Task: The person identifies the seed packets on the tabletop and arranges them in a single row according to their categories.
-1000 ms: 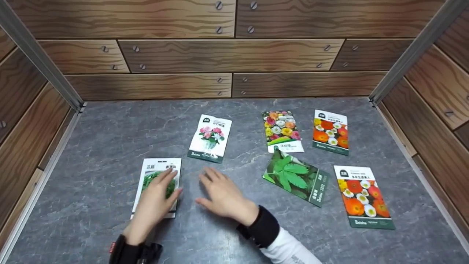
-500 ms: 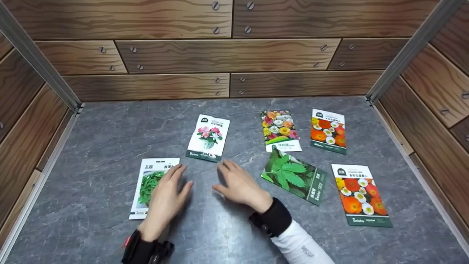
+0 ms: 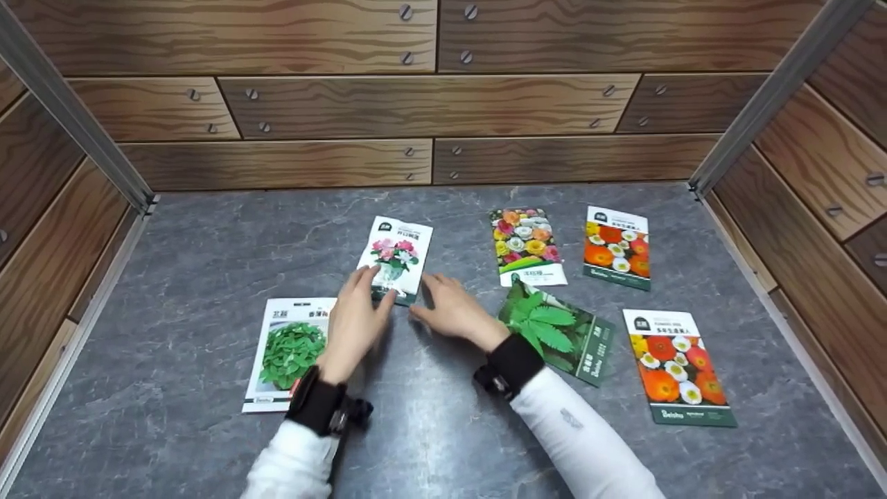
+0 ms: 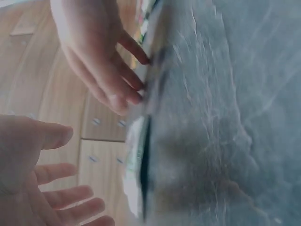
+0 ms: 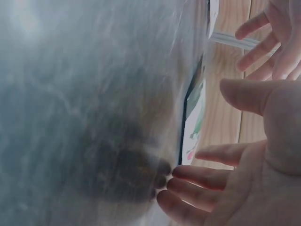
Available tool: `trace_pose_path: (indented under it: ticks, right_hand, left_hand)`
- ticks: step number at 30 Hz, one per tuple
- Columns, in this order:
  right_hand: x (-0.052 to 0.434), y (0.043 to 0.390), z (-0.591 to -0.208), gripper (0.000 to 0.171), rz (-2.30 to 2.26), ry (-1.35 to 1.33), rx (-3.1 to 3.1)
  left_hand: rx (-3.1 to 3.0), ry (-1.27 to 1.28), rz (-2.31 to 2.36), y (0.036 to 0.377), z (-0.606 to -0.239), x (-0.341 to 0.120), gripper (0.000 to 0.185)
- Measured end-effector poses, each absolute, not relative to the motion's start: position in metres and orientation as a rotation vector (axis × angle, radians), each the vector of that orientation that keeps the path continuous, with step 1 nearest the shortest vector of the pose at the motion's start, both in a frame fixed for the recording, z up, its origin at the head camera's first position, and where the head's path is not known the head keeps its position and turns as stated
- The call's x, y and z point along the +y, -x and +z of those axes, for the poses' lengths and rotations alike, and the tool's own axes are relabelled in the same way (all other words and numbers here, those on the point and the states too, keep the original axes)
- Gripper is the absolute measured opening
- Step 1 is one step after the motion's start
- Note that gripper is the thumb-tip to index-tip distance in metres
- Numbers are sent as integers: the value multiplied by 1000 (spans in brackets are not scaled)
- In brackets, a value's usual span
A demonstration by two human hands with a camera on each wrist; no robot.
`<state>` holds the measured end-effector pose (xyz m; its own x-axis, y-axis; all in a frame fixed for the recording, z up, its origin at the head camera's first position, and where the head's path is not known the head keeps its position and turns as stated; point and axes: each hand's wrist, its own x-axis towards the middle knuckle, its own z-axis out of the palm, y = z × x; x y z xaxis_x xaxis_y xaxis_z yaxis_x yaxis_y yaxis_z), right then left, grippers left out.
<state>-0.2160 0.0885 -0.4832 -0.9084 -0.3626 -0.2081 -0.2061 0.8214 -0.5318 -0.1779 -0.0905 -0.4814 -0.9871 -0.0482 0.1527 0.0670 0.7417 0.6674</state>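
I've got the white flower packet (image 3: 403, 251) lying face up on the gray table (image 3: 423, 430), around the middle, with a hand at each side of its near end. Long axis runs away from the person, logo end toward the back wall and leaning a bit right, dark green band nearest. Left hand (image 3: 353, 319) has its fingers pretty straight, thumb held wide. Right hand (image 3: 454, 306) is also unfolded, thumb apart. Honestly can't tell from my feeds if either one's touching the packet.
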Motion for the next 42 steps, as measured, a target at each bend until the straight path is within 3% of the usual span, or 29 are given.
trace_pose_path:
  ticks: [8, 17, 23, 30, 42]
  right_hand:
    - [82, 229, -489, 73, -782, 436, 2737]
    - [68, 233, -492, 68, -869, 427, 2753]
    - [69, 239, -491, 64, -1308, 209, 2621]
    - [87, 236, -486, 61, -1795, -113, 2441]
    - [123, 192, -481, 62, -1862, 79, 2317]
  left_hand:
    - [-2840, -99, -1043, 207, -497, -83, 56]
    - [-2844, -202, -941, 211, -506, -81, 54]
    - [-2821, -240, -985, 209, -504, -78, 53]
    - [-2709, -206, -1229, 191, -502, -74, 50]
    - [-2429, -216, -1664, 146, -502, -79, 54]
